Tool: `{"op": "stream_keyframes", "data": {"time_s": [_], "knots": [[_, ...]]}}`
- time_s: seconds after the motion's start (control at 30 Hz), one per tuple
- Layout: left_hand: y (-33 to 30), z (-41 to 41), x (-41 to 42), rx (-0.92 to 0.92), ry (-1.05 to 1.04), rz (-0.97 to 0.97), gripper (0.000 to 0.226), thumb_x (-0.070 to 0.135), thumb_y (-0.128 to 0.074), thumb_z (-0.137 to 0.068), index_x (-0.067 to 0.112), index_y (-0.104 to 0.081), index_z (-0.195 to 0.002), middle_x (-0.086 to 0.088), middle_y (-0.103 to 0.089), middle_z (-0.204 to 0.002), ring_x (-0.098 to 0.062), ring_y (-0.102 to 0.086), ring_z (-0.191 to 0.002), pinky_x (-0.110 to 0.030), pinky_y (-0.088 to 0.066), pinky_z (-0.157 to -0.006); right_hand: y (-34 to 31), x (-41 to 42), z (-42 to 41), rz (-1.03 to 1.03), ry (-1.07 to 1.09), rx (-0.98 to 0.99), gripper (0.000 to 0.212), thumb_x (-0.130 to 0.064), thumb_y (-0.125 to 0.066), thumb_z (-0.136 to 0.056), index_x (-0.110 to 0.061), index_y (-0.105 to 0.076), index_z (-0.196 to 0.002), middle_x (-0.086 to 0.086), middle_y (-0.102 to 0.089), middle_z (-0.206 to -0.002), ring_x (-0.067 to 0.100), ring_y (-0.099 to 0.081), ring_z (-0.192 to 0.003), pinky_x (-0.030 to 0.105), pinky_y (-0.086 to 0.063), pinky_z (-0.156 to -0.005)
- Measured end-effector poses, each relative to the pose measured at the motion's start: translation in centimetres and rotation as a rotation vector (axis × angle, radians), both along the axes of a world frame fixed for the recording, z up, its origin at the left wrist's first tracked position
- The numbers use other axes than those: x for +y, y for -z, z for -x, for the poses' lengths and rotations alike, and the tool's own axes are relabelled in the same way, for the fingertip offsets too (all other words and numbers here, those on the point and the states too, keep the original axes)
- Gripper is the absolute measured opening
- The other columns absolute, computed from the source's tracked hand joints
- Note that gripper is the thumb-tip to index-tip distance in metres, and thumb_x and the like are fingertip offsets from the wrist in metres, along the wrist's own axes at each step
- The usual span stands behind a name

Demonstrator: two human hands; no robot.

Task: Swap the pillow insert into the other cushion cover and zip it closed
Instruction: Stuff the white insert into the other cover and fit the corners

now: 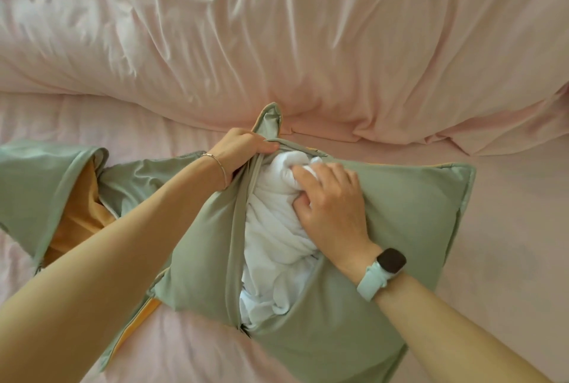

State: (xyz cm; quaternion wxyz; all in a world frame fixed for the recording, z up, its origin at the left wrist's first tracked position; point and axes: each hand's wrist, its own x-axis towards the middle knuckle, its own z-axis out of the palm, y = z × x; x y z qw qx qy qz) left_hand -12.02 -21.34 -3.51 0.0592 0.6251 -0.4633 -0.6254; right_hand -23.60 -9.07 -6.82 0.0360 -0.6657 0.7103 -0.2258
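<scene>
A sage-green cushion cover (409, 213) lies on the bed in the middle, its zip opening gaping wide. The white pillow insert (274, 228) bulges out of that opening, crumpled. My left hand (243, 145) grips the far edge of the opening near its top corner and holds it up. My right hand (329, 198) has its fingers curled into the white insert near the top of the opening. A second green cover (40, 179) with a mustard-yellow inside lies flat and empty at the left, partly under my left forearm.
Pink sheet (508, 228) covers the bed all round. A large rumpled pink duvet (277, 28) fills the far half of the view, just behind the cushion.
</scene>
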Motion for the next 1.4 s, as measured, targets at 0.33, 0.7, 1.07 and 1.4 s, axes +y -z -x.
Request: {"op": "stream_keyframes", "data": {"time_s": [0.33,0.7,1.07,1.4], "knots": [[-0.2,-1.0,-1.0,0.0,-0.084,-0.146,0.019,0.012,-0.064,-0.084,-0.001,-0.066,-0.097,-0.013,-0.067,-0.082,-0.023,-0.064,-0.071,-0.032,-0.055,-0.071,0.6,-1.1,-3.1,0.097,-0.156,-0.259,0.037,-0.007,-0.041,-0.078,-0.01,-0.048,-0.114,0.012,-0.066,-0.098,0.031,-0.06,-0.097,0.037,-0.044,-0.088],[1.3,-2.5,-3.3,-0.373,0.262,0.646,0.028,0.013,-0.057,-0.087,-0.013,-0.063,-0.079,-0.012,-0.047,-0.08,-0.018,-0.041,-0.076,-0.026,-0.03,-0.062,3.5,-5.8,-6.4,-0.22,-0.329,-0.052,0.042,-0.023,-0.029,-0.072,-0.002,-0.066,-0.076,0.012,-0.064,-0.061,0.03,-0.061,-0.058,0.031,-0.049,-0.058],[3.0,-3.1,-3.8,-0.313,0.231,0.734,0.02,0.013,-0.055,-0.089,-0.004,-0.066,-0.088,0.0,-0.053,-0.067,-0.003,-0.046,-0.061,-0.017,-0.037,-0.061,5.3,-9.7,-7.3,-0.428,-0.446,0.14,0.062,-0.03,-0.015,-0.087,0.006,-0.045,-0.128,0.025,-0.053,-0.124,0.036,-0.048,-0.118,0.044,-0.03,-0.106],[2.4,-4.0,-3.8,-0.337,0.302,0.724,0.033,0.017,-0.055,-0.091,0.008,-0.051,-0.06,0.005,-0.034,-0.047,-0.004,-0.037,-0.044,-0.015,-0.028,-0.047,7.5,-13.5,-8.2,-0.777,-0.225,-0.001,0.055,-0.029,-0.022,-0.102,-0.001,-0.004,-0.146,0.016,-0.012,-0.154,0.028,-0.013,-0.141,0.036,-0.007,-0.112]]}}
